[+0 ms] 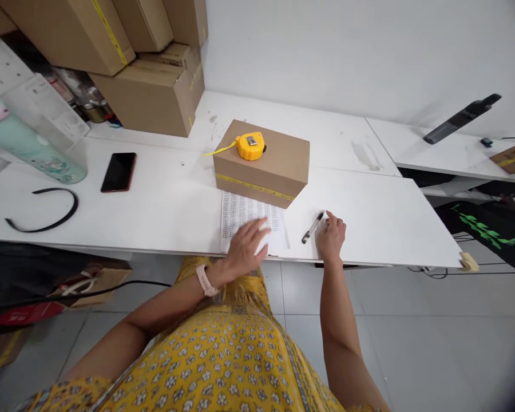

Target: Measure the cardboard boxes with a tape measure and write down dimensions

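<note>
My left hand (pixel 248 245) is open, fingers spread, over a printed sheet (pixel 229 220) covered in rows of small text. Whether its fingertips touch the paper I cannot tell. To the right, my right hand (pixel 332 237) has its fingers curled closed at the upper end of a clear pen with black ends (pixel 312 228), which lies slanted at the tabletop. A closed cardboard box (pixel 278 163) with yellow tape along its front rests partly on the sheet. On top of the box sits a yellow tape measure (pixel 250 146), a short length of its blade sticking out to the left.
The white table (pixel 163 212) ends just in front of my body. Left on it are a phone (pixel 119 171), a black headband (pixel 71 209) and a mint bottle (pixel 38 151). Cardboard boxes (pixel 150 97) are stacked behind. At far right, a person's dark sleeve (pixel 484 229) shows.
</note>
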Motion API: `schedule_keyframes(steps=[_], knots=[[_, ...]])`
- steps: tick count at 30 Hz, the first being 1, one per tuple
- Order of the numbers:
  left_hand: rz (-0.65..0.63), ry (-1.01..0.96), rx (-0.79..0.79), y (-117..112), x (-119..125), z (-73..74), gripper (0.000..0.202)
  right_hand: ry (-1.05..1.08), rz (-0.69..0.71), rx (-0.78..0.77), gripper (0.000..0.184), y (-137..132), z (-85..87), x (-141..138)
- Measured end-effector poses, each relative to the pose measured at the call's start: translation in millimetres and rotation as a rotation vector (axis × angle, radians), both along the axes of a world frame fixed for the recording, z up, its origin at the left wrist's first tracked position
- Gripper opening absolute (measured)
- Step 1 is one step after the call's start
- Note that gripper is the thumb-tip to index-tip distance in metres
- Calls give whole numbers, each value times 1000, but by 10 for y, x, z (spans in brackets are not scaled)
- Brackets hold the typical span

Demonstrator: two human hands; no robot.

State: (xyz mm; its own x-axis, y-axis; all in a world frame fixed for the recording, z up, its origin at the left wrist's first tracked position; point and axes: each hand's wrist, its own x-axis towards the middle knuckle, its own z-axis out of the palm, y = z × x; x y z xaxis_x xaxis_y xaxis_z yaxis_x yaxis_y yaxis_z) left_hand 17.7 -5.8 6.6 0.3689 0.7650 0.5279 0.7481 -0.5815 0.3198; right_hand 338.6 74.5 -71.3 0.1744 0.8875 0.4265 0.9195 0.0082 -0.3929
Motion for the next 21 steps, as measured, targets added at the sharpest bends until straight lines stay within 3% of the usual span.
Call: schedule_keyframes(steps=[3, 5, 8, 11, 13, 15, 19, 21], knots=[[179, -149, 123, 682, -192, 530, 29, -8, -20, 26, 50, 6, -28, -13], [240, -221, 166, 1228, -309, 767, 34, -9, -30, 32, 46, 10, -29, -26], [197, -223, 81, 1923, -410, 890, 49, 3, -47, 40, 42, 19, -23, -46], [149, -237, -121, 2215, -424, 920, 59, 26, -46, 36, 39, 28, -11, -44], [155, -332, -224, 2124, -402, 982, 58, 57, -60, 56, 39, 17, 26, -52], [112, -524, -309, 1839, -363, 1069, 52, 105, -113, 141, 39, -29, 118, -119], [-274, -918, -701, 1080, -258, 1142, 53, 355, -147, 348, 35, -262, 542, -582], [-374, -966, -875, 805, -210, 1115, 58, 657, -29, 258, 36, -411, 847, -934]])
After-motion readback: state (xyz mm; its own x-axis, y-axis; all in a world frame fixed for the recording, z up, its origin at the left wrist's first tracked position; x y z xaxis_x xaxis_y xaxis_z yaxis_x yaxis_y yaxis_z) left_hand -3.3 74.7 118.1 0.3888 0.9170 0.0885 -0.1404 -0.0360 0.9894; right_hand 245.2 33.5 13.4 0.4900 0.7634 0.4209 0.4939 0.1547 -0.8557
